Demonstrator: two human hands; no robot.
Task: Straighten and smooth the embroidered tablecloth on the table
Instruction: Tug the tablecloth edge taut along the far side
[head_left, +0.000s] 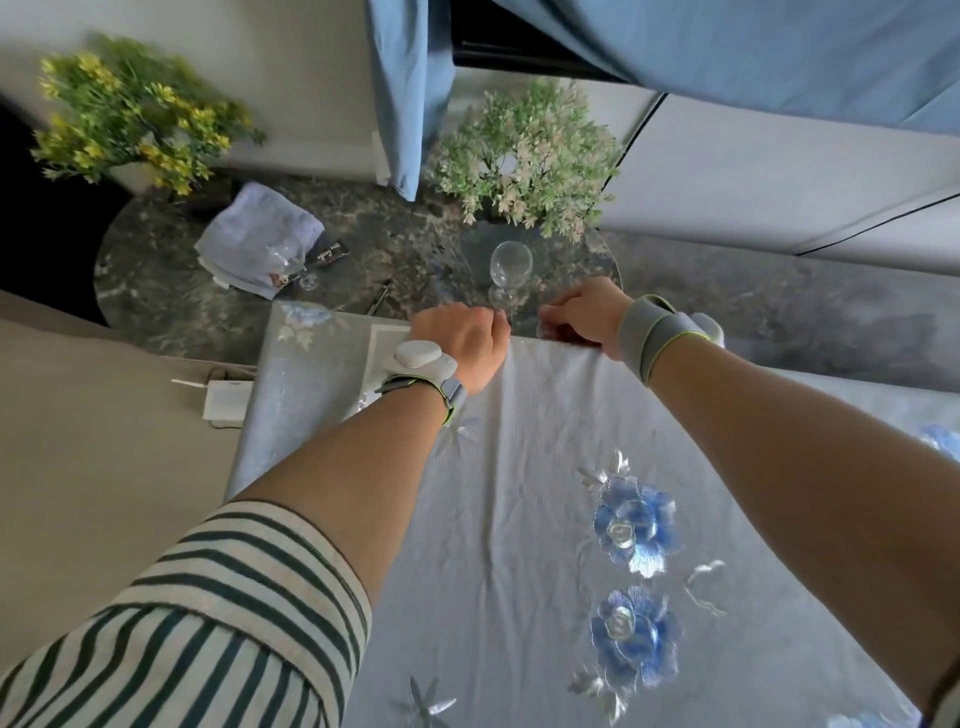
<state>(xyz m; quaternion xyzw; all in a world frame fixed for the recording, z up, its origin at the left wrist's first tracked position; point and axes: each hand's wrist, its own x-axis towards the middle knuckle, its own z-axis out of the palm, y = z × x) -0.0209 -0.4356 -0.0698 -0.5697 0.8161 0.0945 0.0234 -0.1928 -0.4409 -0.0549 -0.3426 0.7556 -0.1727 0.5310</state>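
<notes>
Both your hands are at the far edge of the embroidered tablecloth (519, 519), which lies across the near part of the dark marbled table (395, 234). Your left hand (460, 343) is curled shut on that hem, and your right hand (579, 317) pinches it just beside. A wine glass (510, 275) stands just past your knuckles, a second glass (291, 262) lies by the folded cloth (257, 236), and two potted plants (524, 156) crowd the back. The dark card (328, 253) carries writing too blurred to read
</notes>
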